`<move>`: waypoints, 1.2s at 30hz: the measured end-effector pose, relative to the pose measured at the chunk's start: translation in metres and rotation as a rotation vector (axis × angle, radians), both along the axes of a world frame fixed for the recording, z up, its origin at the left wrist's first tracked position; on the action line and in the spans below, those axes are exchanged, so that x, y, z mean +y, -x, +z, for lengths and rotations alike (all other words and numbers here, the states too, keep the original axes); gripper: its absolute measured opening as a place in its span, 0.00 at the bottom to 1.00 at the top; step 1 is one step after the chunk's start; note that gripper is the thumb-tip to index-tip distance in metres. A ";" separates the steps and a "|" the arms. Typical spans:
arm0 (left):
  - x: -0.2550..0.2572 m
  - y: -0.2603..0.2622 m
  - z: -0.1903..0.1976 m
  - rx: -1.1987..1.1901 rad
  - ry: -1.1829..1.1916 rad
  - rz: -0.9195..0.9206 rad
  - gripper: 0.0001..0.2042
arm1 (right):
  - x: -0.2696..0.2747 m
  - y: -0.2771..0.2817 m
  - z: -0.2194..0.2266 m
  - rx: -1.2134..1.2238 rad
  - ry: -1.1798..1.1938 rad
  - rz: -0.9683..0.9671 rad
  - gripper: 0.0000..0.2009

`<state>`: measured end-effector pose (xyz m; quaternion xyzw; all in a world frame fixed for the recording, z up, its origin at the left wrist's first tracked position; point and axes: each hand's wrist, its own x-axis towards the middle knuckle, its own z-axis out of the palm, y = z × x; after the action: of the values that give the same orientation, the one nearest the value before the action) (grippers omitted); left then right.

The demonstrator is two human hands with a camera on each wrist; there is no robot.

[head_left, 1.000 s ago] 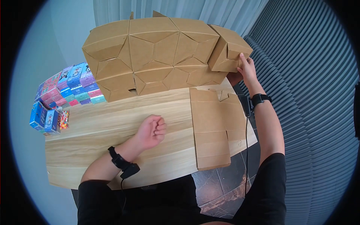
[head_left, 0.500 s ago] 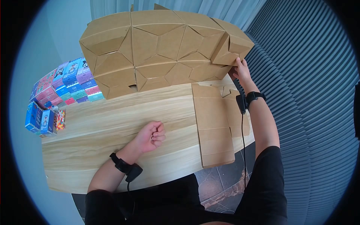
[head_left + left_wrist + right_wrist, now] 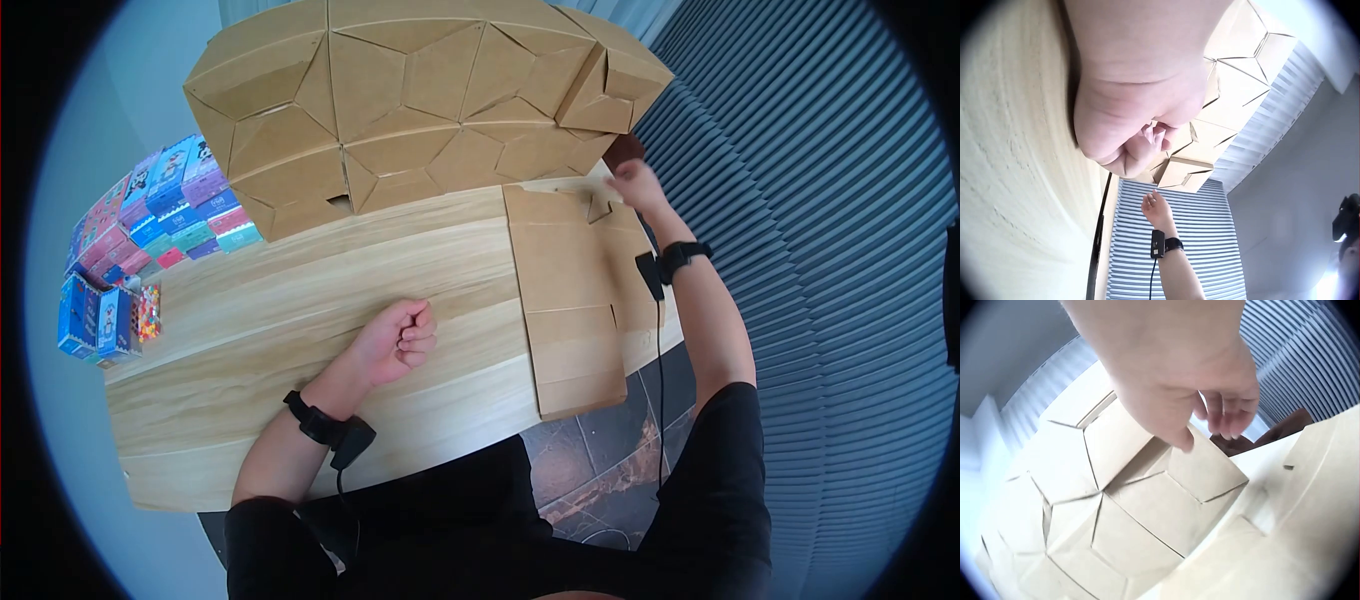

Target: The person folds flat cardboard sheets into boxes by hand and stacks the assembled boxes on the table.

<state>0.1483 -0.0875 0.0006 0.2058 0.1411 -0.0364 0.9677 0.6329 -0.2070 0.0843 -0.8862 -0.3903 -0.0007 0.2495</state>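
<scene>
Several cardboard boxes (image 3: 405, 150) stand stacked in two rows at the back of the wooden table (image 3: 300, 290). At the right end of the upper row, one box (image 3: 618, 85) sticks out toward me. My right hand (image 3: 637, 188) is just below that end box, blurred, its fingers loosely bent with nothing between them. In the right wrist view its thumb overlaps the box front. My left hand (image 3: 395, 345) rests on the tabletop, its fingers loosely curled and holding nothing. A flattened cardboard box (image 3: 565, 265) lies on the table's right side, near the right hand.
Colourful printed boxes (image 3: 170, 205) are piled at the back left. Nearer me stand two blue boxes (image 3: 98, 318) beside a pack of small multicoloured pieces (image 3: 150, 312). A ribbed grey wall covering (image 3: 800, 250) runs along the right. A cable (image 3: 660, 400) hangs from the right wrist camera.
My right hand has let go of the end box and come down from it. That box now sits further back, closer to the row. The left hand stays on the table.
</scene>
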 end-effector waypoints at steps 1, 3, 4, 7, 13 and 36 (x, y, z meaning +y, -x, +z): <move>0.000 0.000 -0.001 -0.004 -0.005 0.006 0.14 | -0.013 0.008 -0.006 0.003 0.167 0.078 0.27; -0.001 0.000 -0.003 -0.002 -0.015 0.012 0.13 | -0.027 0.037 -0.012 -0.067 0.316 0.035 0.28; -0.001 0.000 -0.003 -0.003 -0.032 0.013 0.12 | -0.032 0.047 -0.014 -0.062 0.318 0.034 0.28; -0.009 -0.005 0.010 0.063 -0.161 0.035 0.11 | -0.047 0.064 -0.022 0.001 0.346 0.087 0.32; -0.007 -0.003 0.004 0.014 -0.188 -0.018 0.09 | -0.053 0.097 -0.022 0.273 0.315 0.045 0.38; -0.001 -0.004 -0.013 -0.110 -0.168 -0.059 0.08 | 0.005 0.139 -0.024 0.015 0.366 0.022 0.44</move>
<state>0.1527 -0.0884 -0.0125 0.2918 0.0840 -0.0413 0.9519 0.4943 -0.2018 0.0606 -0.9124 -0.3918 0.0800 0.0869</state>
